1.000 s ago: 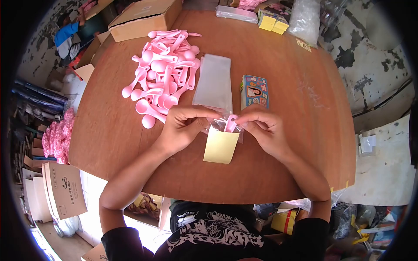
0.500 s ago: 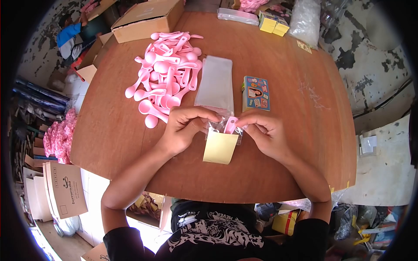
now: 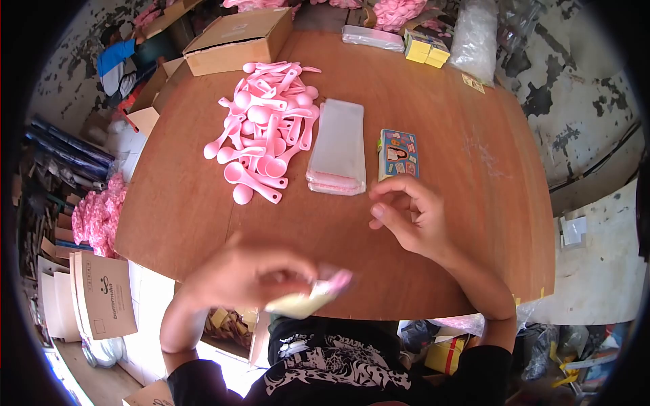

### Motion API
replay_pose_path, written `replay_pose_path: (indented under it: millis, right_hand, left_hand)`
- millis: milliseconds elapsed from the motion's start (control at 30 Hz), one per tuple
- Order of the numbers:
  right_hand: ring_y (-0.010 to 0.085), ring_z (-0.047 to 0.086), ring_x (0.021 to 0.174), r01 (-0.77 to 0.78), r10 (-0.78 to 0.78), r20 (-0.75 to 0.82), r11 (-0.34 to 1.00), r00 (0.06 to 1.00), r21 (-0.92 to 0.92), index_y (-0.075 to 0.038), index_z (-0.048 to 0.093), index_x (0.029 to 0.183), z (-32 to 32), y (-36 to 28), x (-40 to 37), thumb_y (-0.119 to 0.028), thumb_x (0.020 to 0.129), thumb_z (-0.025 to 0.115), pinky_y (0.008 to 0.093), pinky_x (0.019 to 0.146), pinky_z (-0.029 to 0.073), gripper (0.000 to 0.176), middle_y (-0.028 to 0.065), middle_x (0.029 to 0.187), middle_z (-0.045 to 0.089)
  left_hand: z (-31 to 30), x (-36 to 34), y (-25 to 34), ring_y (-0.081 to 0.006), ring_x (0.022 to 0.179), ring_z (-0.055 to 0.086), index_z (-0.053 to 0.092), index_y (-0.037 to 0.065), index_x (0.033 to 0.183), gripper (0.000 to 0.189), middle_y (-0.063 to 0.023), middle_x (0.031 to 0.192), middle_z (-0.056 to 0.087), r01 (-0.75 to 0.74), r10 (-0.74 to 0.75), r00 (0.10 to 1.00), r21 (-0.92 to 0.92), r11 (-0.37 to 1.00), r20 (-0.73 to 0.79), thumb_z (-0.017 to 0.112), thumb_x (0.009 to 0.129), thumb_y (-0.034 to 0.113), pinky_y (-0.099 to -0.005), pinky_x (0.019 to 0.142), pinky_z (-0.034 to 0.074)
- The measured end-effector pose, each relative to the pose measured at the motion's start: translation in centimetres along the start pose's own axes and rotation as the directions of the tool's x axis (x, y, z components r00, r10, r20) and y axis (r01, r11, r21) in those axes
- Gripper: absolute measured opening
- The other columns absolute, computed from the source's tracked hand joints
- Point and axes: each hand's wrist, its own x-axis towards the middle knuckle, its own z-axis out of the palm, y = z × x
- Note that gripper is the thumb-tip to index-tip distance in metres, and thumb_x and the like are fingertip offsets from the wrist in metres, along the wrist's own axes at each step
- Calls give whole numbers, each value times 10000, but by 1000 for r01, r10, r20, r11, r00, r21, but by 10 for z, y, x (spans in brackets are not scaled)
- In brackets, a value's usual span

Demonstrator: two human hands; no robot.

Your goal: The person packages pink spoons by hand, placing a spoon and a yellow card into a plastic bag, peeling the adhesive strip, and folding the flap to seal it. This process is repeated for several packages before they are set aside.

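Left hand [image 3: 254, 271] grips a blurred pink-and-yellow packet [image 3: 298, 304] near the edge of the wooden table [image 3: 474, 216]; right hand [image 3: 409, 213], narrowly parted, hovers by the blue printed card stack [image 3: 399, 154].

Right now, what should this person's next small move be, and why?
Probably, the left hand should lower the packet into the carton below the table. It holds the packet, blurred, by the table's near edge; the carton is open and has yellow pieces inside. The right hand looks empty, so nothing there seems more pressing.
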Motion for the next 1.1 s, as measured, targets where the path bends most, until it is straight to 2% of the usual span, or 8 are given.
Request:
replay_pose_path:
  millis: [133,400,500,567,700,867,1033,1100]
  right_hand:
    - [205,664,767,81,-93,-38,968,995,-236,-21,644,1011,1,4,20,0,857,652,347,721,558,155,65,904,636]
    - [227,589,778,321,-300,185,507,936,-800,-93,717,778,5,26,72,-164,767,726,396,675,440,73,41,863,679]
    - [222,626,737,322,-141,290,483,947,-814,-95,743,821,4,33,93,-196,740,753,428,669,450,130,47,798,697]
    - [227,663,733,126,178,277,580,944,-805,-102,748,768,6,30,107,-174,704,764,398,696,476,98,72,748,706]
    - [240,683,735,88,202,269,622,942,-778,-101,744,737,3,42,116,-150,703,750,379,733,496,61,91,735,709]
    - [262,682,822,151,172,310,600,935,-785,-99,748,825,-1,50,115,-129,777,676,390,784,490,92,93,840,722]
    - [273,662,886,122,187,303,632,934,-766,-76,710,860,-3,39,107,-92,839,616,429,841,417,98,87,864,717]
    - [264,630,832,201,-115,165,572,980,-795,-84,666,843,-3,36,99,-98,861,616,403,805,385,55,59,817,696]
  left_hand:
    - [10,-63,11,-271,734,675,652,68,972,125,-89,840,692,107,-196,886,226,968,420,683,864,121,-384,644,527]
    - [51,-177,-68,-334,1000,651,572,-6,1198,403,-226,1164,623,406,-847,490,807,430,205,661,842,161,-423,870,506]
    - [62,-124,-43,-336,1110,591,526,16,1273,436,-158,1202,602,523,-628,493,372,767,602,584,948,301,-441,919,479]
    - [62,-84,-7,-337,983,616,549,29,1206,351,-145,1086,622,287,-362,696,222,932,620,587,952,268,-430,835,499]
    - [38,-24,9,-300,833,645,612,29,1100,247,-140,986,614,-215,130,884,143,966,449,596,946,222,-407,691,505]
    - [0,56,-29,-360,1067,588,597,28,1117,303,-152,1143,604,-84,67,996,620,780,50,678,843,130,-449,923,482]
    - [-1,77,-82,-373,1104,546,570,-17,1129,391,-192,1217,529,-60,125,991,643,764,-56,718,792,117,-444,954,461]
    - [0,74,-86,-373,1110,542,567,-23,1130,402,-191,1209,532,-58,130,989,637,768,-66,723,787,118,-443,956,460]
